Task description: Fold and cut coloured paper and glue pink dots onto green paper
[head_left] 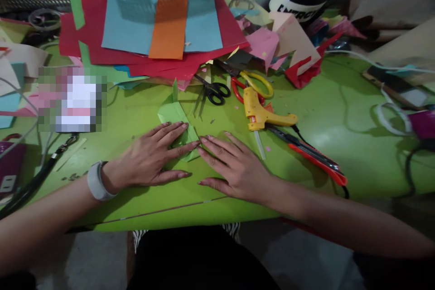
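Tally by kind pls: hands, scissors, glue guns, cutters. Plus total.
Hands: 2 (left hand, right hand)
Scissors: 2 (black-handled pair, red-and-yellow-handled pair)
Glue guns: 1 (yellow glue gun)
Cutters: 1 (red-and-black cutter)
Total: 6

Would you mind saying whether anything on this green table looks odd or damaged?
Nothing looks spilled. The red paper sheets at the back fan out unevenly, and the pink paper scraps to their right look crumpled. Dark specks mar the green tabletop beside the pale wristband; whether dirt or damage, I cannot tell.
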`<state>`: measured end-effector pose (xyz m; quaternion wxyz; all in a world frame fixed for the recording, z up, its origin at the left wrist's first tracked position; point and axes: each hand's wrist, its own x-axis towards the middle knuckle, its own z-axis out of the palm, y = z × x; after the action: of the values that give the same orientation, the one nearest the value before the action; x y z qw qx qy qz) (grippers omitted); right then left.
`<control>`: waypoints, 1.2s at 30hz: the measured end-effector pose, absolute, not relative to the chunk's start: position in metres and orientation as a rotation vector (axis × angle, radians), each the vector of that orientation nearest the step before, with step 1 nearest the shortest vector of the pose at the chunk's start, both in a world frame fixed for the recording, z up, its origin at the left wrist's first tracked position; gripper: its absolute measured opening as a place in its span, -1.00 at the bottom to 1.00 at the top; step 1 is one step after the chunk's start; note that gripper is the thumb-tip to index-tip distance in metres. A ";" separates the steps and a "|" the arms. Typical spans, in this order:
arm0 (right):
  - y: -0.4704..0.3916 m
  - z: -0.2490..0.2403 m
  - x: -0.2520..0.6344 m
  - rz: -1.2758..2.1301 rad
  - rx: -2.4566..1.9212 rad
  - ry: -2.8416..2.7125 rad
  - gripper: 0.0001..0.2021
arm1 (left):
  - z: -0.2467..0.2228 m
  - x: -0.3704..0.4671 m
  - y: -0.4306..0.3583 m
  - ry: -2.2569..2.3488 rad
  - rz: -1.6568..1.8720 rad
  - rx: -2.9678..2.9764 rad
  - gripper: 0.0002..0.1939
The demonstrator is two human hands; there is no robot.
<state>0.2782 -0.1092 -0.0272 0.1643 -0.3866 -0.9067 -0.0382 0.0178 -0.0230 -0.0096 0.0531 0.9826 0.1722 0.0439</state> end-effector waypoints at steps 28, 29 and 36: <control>-0.107 -0.025 0.280 -0.178 -1.146 -2.576 -0.43 | -0.005 0.021 -0.025 0.448 0.234 2.989 -0.32; -0.107 -0.026 0.280 -0.164 -1.143 -2.565 -0.43 | -0.004 0.022 -0.027 0.412 0.261 2.993 -0.34; -0.106 -0.025 0.279 -0.201 -1.116 -2.554 -0.43 | -0.001 0.029 -0.037 0.297 0.354 3.062 -0.51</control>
<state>0.2792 -0.1061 -0.0252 0.1729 -0.3933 -0.9002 -0.0710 0.0288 -0.0366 -0.0007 0.0226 0.9886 0.0958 0.1142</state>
